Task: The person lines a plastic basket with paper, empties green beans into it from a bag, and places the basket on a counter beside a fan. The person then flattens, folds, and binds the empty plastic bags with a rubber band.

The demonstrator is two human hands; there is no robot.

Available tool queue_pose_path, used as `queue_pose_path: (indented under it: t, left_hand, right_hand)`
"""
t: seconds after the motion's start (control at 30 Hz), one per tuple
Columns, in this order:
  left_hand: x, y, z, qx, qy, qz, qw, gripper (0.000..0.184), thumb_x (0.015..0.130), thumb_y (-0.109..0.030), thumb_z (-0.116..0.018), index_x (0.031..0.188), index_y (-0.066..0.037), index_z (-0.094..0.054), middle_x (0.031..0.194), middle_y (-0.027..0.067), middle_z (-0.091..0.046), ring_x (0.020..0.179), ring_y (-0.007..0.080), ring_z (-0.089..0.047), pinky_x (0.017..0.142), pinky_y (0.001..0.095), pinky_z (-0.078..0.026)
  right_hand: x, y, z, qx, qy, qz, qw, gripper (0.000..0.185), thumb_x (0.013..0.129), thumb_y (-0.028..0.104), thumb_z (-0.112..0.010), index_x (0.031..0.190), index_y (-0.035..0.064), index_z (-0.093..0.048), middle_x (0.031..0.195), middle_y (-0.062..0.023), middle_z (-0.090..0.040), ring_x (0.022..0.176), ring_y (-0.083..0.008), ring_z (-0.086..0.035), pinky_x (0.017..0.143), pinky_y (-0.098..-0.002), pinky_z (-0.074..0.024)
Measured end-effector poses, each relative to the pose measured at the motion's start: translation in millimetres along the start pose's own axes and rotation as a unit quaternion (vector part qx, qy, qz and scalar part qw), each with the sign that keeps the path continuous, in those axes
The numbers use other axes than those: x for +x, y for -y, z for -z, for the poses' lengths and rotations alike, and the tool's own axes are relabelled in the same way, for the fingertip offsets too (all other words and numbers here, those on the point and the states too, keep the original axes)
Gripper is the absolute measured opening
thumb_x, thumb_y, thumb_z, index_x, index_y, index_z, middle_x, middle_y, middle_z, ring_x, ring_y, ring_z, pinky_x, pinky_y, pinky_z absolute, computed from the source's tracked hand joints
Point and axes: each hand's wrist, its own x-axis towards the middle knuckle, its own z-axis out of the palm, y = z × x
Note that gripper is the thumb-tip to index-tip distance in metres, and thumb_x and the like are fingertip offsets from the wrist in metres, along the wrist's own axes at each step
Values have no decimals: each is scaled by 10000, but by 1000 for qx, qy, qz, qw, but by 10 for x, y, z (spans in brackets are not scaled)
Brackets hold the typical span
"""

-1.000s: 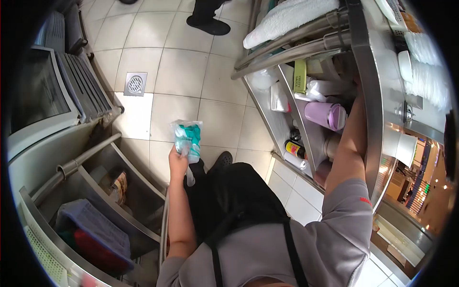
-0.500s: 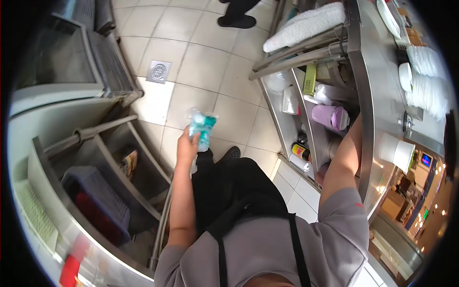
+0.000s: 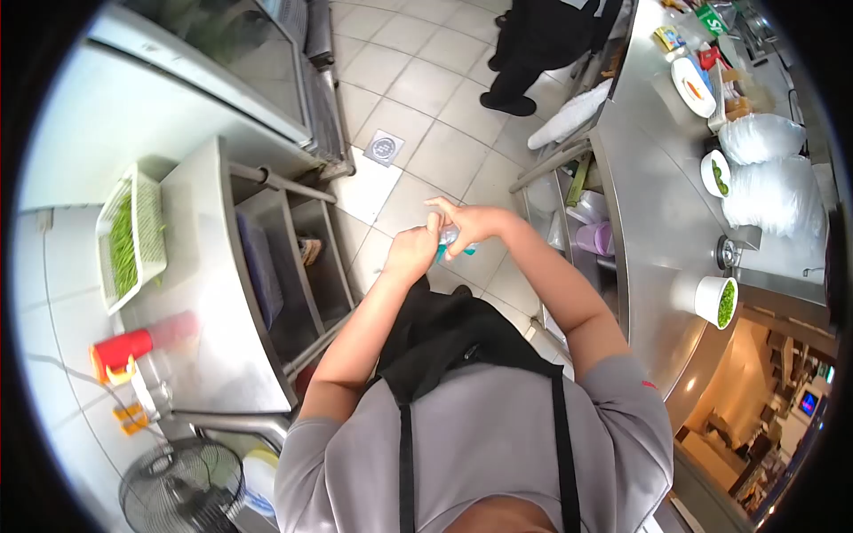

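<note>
A small clear plastic packet with teal print [image 3: 449,237] is held in front of my body, above the tiled floor. My left hand [image 3: 412,254] is closed on its left side. My right hand [image 3: 477,227] reaches across from the right, its fingers bent around the packet's other side and its index finger stretched toward my left hand. The two hands almost meet and cover much of the packet, so what is inside cannot be made out.
On the right, a steel counter [image 3: 644,191] carries a white tub of chopped greens [image 3: 715,302] and stacked plastic bags [image 3: 773,195]; a purple container [image 3: 593,238] sits on its shelf. At left stand a basket of green vegetables [image 3: 131,240] and a fan [image 3: 182,484]. A person in black [image 3: 542,44] stands ahead.
My right hand has come out of the shelf under the counter and onto the packet. My left hand has moved right with the packet. The view has shifted, showing more of both counters.
</note>
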Motion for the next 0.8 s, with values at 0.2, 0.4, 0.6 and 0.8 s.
queue_pose_path:
  t: [0.2, 0.4, 0.6, 0.8]
  left_hand:
    - [-346, -291, 325, -14, -44, 14, 999, 236, 736, -117, -542, 960, -49, -512, 681, 153, -595, 637, 336, -595, 567, 429, -474]
    - [-614, -114, 535, -403, -181, 102, 891, 168, 790, -75, -548, 952, -50, -589, 757, 138, -620, 687, 229, -604, 644, 303, -467]
    - [-806, 30, 721, -690, -298, 170, 637, 169, 848, -145, -511, 962, -27, -552, 809, 60, -612, 648, 125, -567, 572, 256, -449]
    - [-954, -86, 742, -655, -384, 134, 637, 206, 834, -96, -480, 1017, -20, -535, 867, 53, -605, 711, 126, -567, 619, 252, -452]
  right_hand:
    - [-164, 639, -23, -159, 58, -18, 985, 1189, 500, 224, -807, 1358, 51, -1, 882, -220, -612, 819, -308, -600, 731, -323, -464]
    - [-453, 643, 102, -138, -123, 65, 981, 1034, 545, 296, -804, 1310, 89, -140, 1048, -245, -534, 949, -300, -557, 822, -348, -429]
    - [-606, 588, -37, -4, -83, 72, 994, 354, 774, 252, -640, 955, -18, -499, 756, -73, -558, 727, -150, -542, 622, -266, -426]
    - [-572, 726, -283, 689, 26, 357, 631, 344, 857, 146, -499, 1131, -60, -469, 871, -81, -579, 777, -146, -535, 723, -289, -431]
